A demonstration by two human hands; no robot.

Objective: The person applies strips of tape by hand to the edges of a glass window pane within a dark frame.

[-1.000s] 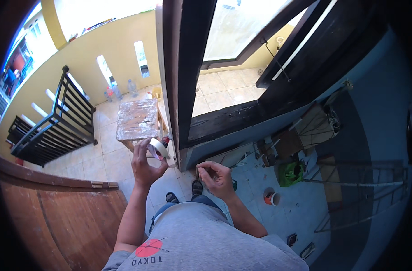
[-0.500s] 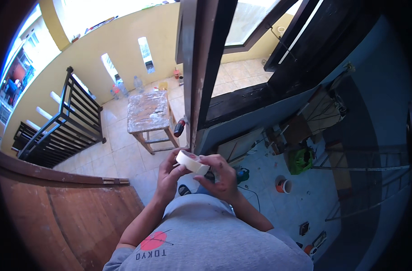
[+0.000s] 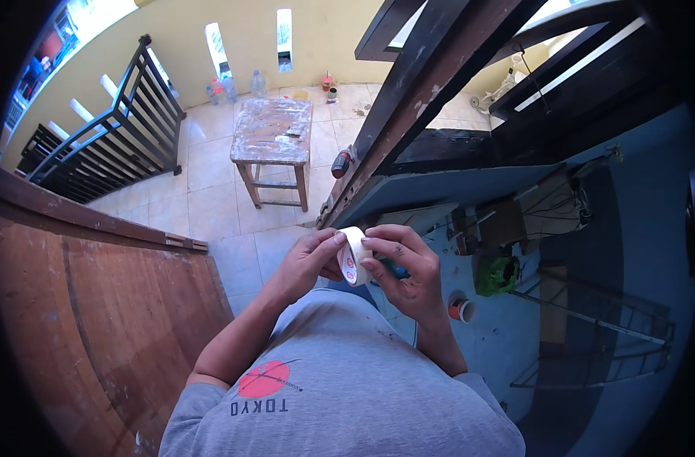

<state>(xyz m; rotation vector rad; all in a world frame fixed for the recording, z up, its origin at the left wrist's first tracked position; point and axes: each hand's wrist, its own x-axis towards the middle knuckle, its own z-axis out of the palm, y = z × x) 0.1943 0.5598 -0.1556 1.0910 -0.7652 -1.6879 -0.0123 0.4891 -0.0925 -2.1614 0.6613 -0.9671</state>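
Observation:
A roll of cream masking tape (image 3: 357,254) is held up in front of my chest, tilted so that its printed inner core shows. My left hand (image 3: 312,260) grips the roll's left side, with the thumb on its upper edge. On the other side, my right hand (image 3: 408,268) has its fingertips and thumb against the tape's outer face. Whether a loose end of tape is pinched there is too small to tell. Just beyond the hands rises the dark wooden door frame (image 3: 431,95), its edge scuffed with pale patches.
A paint-spattered wooden stool (image 3: 273,133) stands ahead on the tiles, left of a red-and-black tool (image 3: 342,163) at the frame. A black metal gate (image 3: 126,126) is far left, a brown door (image 3: 126,320) nearer. Rightward are a green bag (image 3: 496,274), a bucket (image 3: 461,310) and a ladder (image 3: 599,320).
The tape roll has been turned from lying nearly flat to standing more upright, and both hands have shifted right with it. My view has swung, so the door frame appears further right.

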